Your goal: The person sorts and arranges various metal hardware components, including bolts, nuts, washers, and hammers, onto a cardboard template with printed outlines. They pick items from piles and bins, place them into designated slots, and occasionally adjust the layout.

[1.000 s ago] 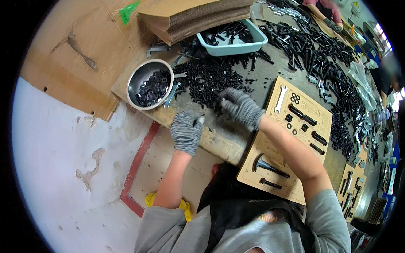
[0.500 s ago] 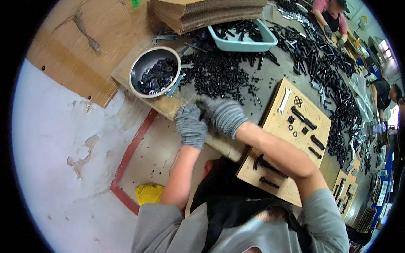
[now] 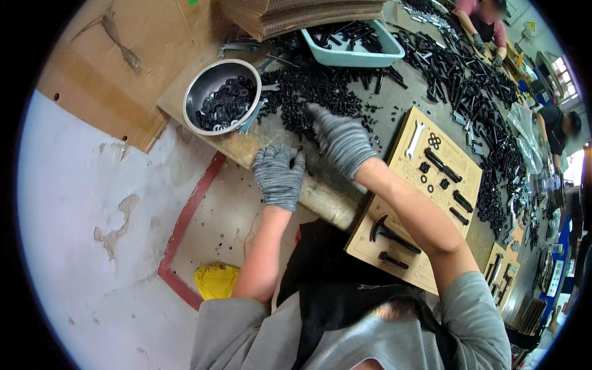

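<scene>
My left hand (image 3: 279, 177), in a grey knitted glove, rests at the table's edge with its fingers curled in. What it holds, if anything, is hidden, though a small dark bit shows by the thumb. To its right, my right hand (image 3: 346, 143), gloved alike, reaches over the near side of a pile of small black bolts (image 3: 320, 86). Its index finger is stretched out toward the pile, and nothing shows in its grasp. A steel bowl (image 3: 192, 105) of black washers (image 3: 228, 102) stands at the left, with an open-ended spanner (image 3: 250, 118) beside it.
A cardboard layout board (image 3: 401, 179) with a spanner, bolts and washers lies right of my forearm. Behind the pile stand a pale blue tray (image 3: 354, 60) of bolts and a cardboard stack (image 3: 302, 18). Long black bolts (image 3: 462, 80) spread far right; two people work beyond.
My right hand has moved away from my left hand, rightward and up to the bolt pile. My left hand has stayed near the table edge. The whole view has shifted slightly.
</scene>
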`<state>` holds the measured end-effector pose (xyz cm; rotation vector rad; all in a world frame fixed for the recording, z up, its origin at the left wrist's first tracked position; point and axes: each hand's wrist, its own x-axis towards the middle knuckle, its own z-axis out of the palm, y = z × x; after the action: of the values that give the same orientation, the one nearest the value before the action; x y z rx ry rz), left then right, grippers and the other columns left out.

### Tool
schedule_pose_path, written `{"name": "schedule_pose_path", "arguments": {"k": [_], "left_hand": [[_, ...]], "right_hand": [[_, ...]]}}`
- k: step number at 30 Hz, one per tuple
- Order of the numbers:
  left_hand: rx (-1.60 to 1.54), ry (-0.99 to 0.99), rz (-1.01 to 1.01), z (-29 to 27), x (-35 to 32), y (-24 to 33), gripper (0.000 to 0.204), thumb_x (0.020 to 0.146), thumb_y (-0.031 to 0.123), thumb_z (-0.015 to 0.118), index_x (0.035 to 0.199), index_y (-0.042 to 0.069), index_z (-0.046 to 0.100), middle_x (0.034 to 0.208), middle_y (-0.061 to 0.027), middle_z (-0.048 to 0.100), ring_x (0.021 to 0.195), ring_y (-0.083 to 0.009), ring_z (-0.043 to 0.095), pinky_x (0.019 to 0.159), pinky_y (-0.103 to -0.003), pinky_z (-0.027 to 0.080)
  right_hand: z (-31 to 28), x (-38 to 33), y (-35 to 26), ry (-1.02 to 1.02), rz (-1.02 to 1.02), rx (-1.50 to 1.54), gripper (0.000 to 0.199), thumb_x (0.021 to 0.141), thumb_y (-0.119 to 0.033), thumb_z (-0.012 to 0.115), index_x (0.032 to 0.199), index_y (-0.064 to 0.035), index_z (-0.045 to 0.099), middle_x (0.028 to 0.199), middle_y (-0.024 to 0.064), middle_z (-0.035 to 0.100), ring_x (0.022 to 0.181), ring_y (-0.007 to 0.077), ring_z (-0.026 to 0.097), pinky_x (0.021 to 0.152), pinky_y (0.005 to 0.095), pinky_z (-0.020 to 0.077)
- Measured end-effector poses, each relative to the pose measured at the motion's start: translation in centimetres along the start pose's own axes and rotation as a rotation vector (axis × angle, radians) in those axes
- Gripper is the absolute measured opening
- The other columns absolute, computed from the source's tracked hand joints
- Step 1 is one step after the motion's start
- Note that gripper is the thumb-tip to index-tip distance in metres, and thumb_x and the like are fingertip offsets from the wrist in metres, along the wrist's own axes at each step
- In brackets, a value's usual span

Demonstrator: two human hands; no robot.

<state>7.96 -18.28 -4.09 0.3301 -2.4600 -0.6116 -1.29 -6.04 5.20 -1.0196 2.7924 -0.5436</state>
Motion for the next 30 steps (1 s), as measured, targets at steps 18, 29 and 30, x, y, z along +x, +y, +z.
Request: {"name": "schedule_pose_path", "arguments": {"k": [18, 29, 30], "left_hand": [[-0.234, -0.026, 0.032, -0.4, 0.6, -0.1, 0.013, 0.078, 0.017, 0.070, 0.082, 0.006, 0.065, 0.084, -0.0090, 0.064, 0.084, -0.0248, 0.058, 0.082, -0.038, 0.046], [-0.685, -0.830, 0.267, 0.2, 4.1, 15.4, 0.017, 0.077, 0.017, 0.073, 0.088, 0.004, 0.068, 0.088, -0.0080, 0.066, 0.082, -0.0192, 0.062, 0.077, -0.030, 0.049], [-0.574, -0.874, 0.339, 1.0, 4.2, 17.3, 0.022, 0.076, 0.022, 0.074, 0.090, 0.004, 0.070, 0.093, -0.0089, 0.067, 0.090, -0.0201, 0.063, 0.082, -0.032, 0.049]], "right_hand": [[0.4, 1.9, 6.0, 0.324, 0.037, -0.254, 0.047, 0.089, -0.027, 0.053, 0.133, -0.0111, 0.047, 0.115, 0.0210, 0.059, 0.093, 0.0363, 0.063, 0.079, 0.0461, 0.0517], [-5.7, -16.5, 11.0, 0.333, 0.287, 0.761, 0.019, 0.083, -0.020, 0.071, 0.089, -0.0021, 0.068, 0.073, 0.0061, 0.067, 0.062, 0.0112, 0.060, 0.058, 0.0274, 0.0504], [-6.1, -18.7, 12.4, 0.441, 0.318, 0.638, 0.018, 0.083, -0.018, 0.072, 0.089, -0.0022, 0.068, 0.071, 0.0068, 0.066, 0.061, 0.0098, 0.060, 0.055, 0.0252, 0.0496]]}}
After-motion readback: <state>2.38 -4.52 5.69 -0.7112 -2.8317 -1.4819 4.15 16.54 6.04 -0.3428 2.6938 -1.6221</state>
